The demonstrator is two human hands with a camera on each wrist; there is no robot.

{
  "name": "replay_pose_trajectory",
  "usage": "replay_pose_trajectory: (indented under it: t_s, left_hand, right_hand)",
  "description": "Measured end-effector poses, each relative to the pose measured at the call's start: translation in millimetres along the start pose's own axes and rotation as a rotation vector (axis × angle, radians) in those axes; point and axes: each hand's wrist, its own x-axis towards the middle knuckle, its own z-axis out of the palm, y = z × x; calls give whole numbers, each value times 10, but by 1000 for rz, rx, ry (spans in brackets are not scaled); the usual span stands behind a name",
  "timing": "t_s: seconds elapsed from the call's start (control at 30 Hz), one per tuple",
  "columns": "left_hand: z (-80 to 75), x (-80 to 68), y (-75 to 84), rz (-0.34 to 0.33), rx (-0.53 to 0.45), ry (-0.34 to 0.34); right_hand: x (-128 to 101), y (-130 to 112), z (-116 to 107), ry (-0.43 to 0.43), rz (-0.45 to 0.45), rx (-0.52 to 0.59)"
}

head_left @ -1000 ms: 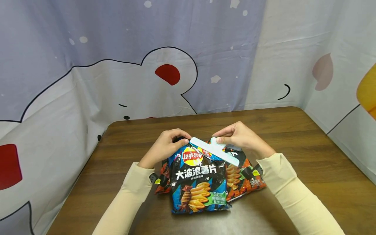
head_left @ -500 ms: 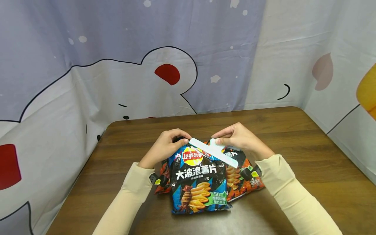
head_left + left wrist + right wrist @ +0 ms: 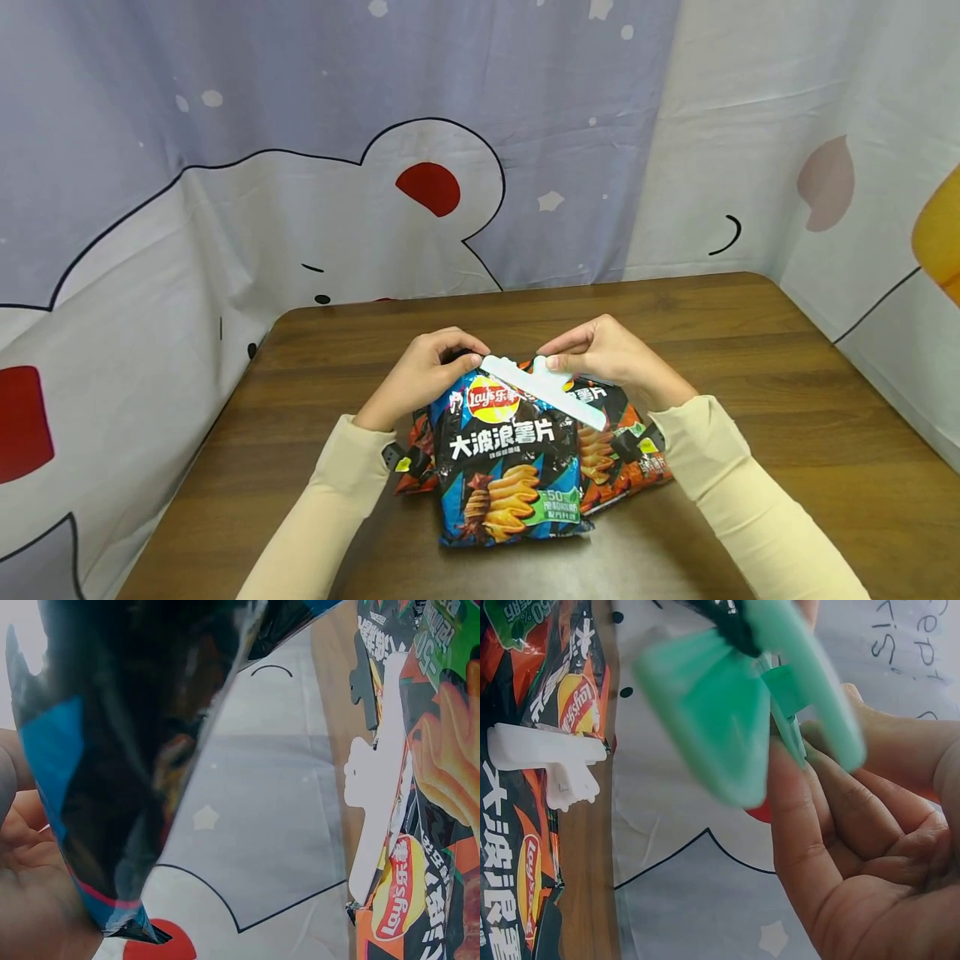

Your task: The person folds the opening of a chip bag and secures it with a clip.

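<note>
Head view: your left hand (image 3: 416, 377) pinches the top left corner of the blue bag (image 3: 507, 454), its fingers curled round the foil. Your right hand (image 3: 603, 354) clamps its thumb and fingers (image 3: 553, 362) on the handle of the pale green clip (image 3: 542, 389), which lies slanted across the bag's top edge, running from beside your left hand down to the right. The blue bag stands near the middle of the counter (image 3: 750, 367), leaning towards you, on top of an orange bag (image 3: 618, 446) that lies flat behind it and shows on its right. A second orange bag (image 3: 412, 467) peeks out at the left, under your left wrist.

Right wrist view: the clip (image 3: 742, 712) is blurred, held between your thumb (image 3: 802, 825) and curled fingers; a white clip (image 3: 551, 761) sits on the orange bag (image 3: 525, 825) on the left.

Left wrist view: the blue bag's foil (image 3: 127, 772) hangs from your hand (image 3: 30, 885); the white clip (image 3: 379, 802) shows on the right.
</note>
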Motion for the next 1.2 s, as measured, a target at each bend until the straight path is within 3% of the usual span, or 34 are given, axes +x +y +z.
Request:
replay_pose_trajectory:
  t_s: [1.2]
  left_hand:
    - [29, 2, -9, -6, -27, 9]
  right_hand:
    - [2, 9, 49, -12, -25, -26]
